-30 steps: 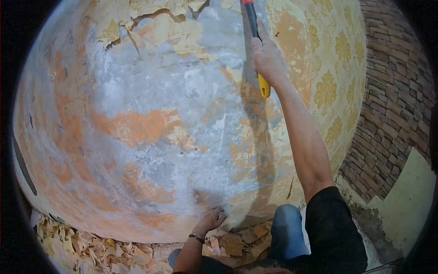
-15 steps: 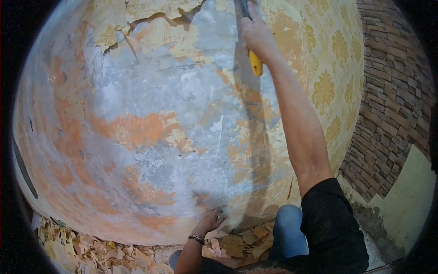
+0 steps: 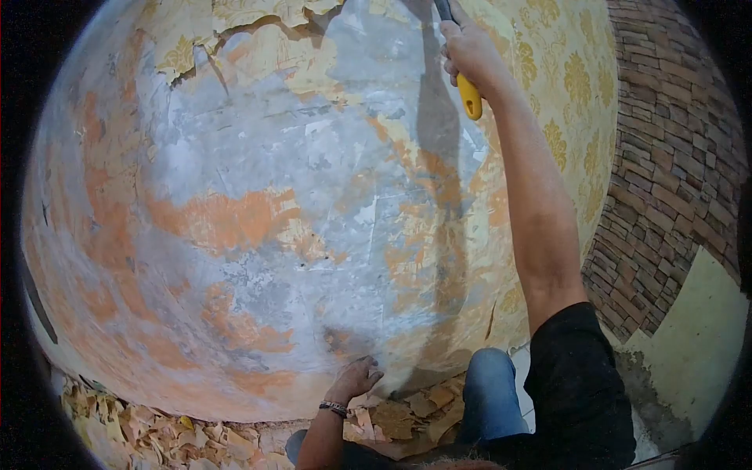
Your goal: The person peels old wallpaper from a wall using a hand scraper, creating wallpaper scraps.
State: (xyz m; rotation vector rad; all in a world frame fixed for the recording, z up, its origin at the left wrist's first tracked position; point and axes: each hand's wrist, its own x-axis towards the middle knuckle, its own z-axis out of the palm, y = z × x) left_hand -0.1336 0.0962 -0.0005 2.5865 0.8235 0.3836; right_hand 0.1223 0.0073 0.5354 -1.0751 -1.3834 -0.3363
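My right hand [image 3: 475, 56] is closed round a tool with a yellow and dark handle [image 3: 470, 98], high on the right part of the wall. The tool's far end runs out of the top of the view. Low in the middle, my left hand [image 3: 355, 379], with bracelets at the wrist, is near or against the bottom of the wall, its fingers bent; whether it holds anything is hidden. Between the hands the wall [image 3: 313, 157] shows grey, orange and pale yellow patches. Torn wallpaper [image 3: 266, 9] hangs at the upper edge.
Yellow patterned wallpaper [image 3: 578, 78] covers the wall's right side. Beyond it is a brick-patterned surface [image 3: 666, 157]. Torn paper scraps [image 3: 196, 442] lie along the wall's foot. My jeans-covered knee [image 3: 492, 392] is near the wall at the bottom.
My right hand has moved to the right and slightly down with the tool. My left hand has hardly moved. The view has shifted a little.
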